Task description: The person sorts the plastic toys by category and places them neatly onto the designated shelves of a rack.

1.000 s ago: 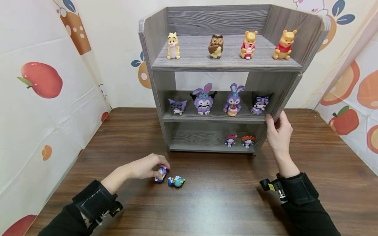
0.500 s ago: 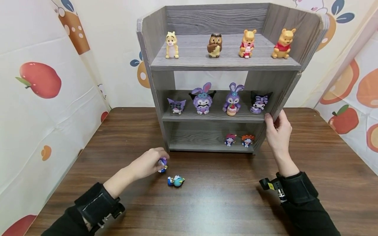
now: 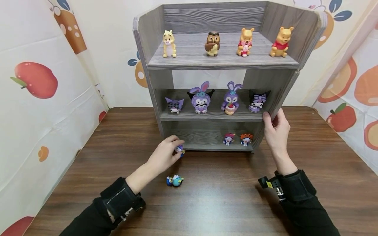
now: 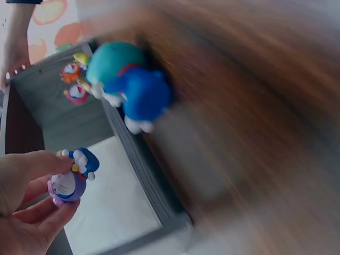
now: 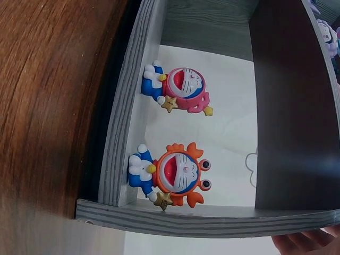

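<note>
My left hand (image 3: 163,155) pinches a small purple-hooded cat figurine (image 4: 68,185) between thumb and fingers, in front of the bottom shelf's left half. Partly hidden by the fingers in the head view, it shows a blue body in the left wrist view. With my right hand (image 3: 277,132) I hold the right side panel of the grey wooden display shelf (image 3: 221,66), at middle-board height. On the bottom board, toward the right, stand a pink-hooded cat figurine (image 5: 186,87) and an orange crab-hooded one (image 5: 180,172). A teal-hooded figurine (image 3: 175,181) lies on its side on the table.
On the top board stand a yellow rabbit (image 3: 169,44), an owl (image 3: 212,44) and two yellow bears (image 3: 280,42). Several purple figurines (image 3: 201,101) line the middle board. The brown table (image 3: 218,200) meets patterned cloth walls (image 3: 38,124).
My left hand has lifted the purple-hooded figurine and carried it up and right toward the bottom shelf. The right hand keeps its place on the side panel.
</note>
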